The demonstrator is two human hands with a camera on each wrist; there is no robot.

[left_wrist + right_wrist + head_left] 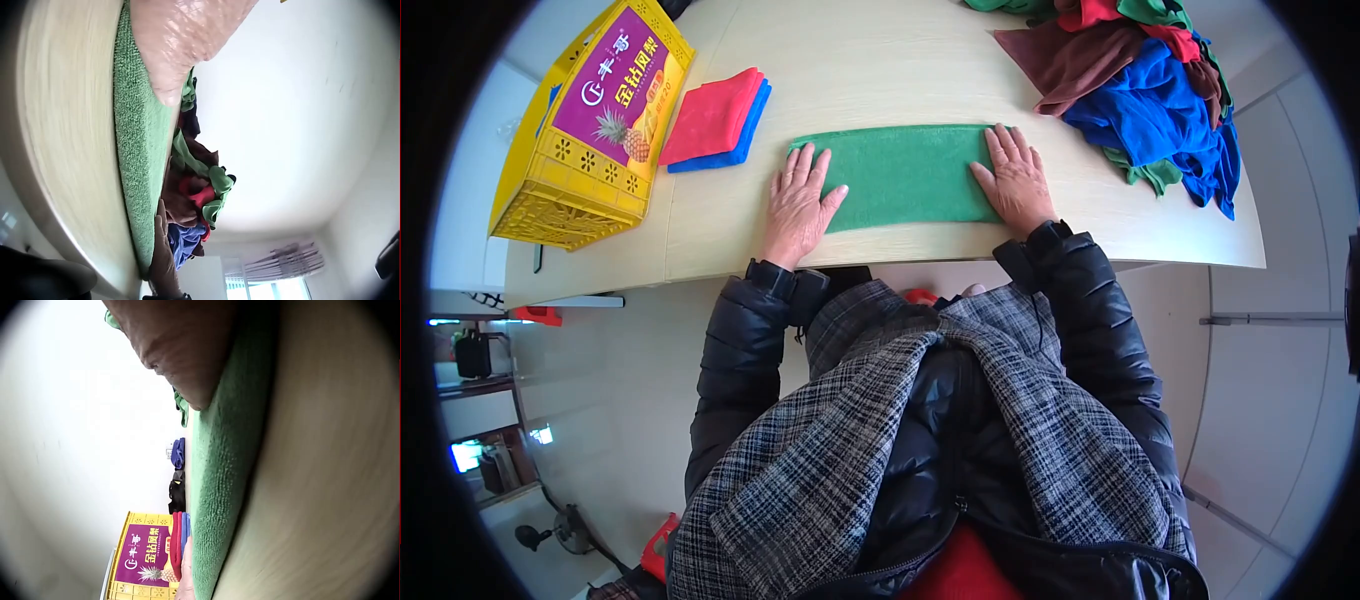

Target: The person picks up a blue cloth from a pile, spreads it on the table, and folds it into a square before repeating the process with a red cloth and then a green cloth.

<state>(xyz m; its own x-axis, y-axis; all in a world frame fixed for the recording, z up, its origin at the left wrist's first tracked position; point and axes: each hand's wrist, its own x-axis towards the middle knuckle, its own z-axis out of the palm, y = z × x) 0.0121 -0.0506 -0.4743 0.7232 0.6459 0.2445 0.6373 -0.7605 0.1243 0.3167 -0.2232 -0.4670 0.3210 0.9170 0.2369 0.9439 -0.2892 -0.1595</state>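
Observation:
A green towel [910, 178], folded into a long flat strip, lies crosswise on the table in front of the person. The left hand [800, 205] rests flat over its left end, fingers straight and pointing away, thumb on the cloth. On the right end lies the right hand [1017, 182], also with extended fingers and its thumb turned inward. In the left wrist view the towel's long near edge [132, 144] shows its looped pile and layered thickness. The right wrist view shows the towel [215, 469] under the right hand's edge.
Left of the towel, a folded red towel [712, 118] lies on a folded blue towel [750, 140]. Beside them stands a yellow crate [520, 190] with a purple pineapple label. A heap of loose blue [1145, 110], brown, red and green cloths lies at the right. The table's front edge is close.

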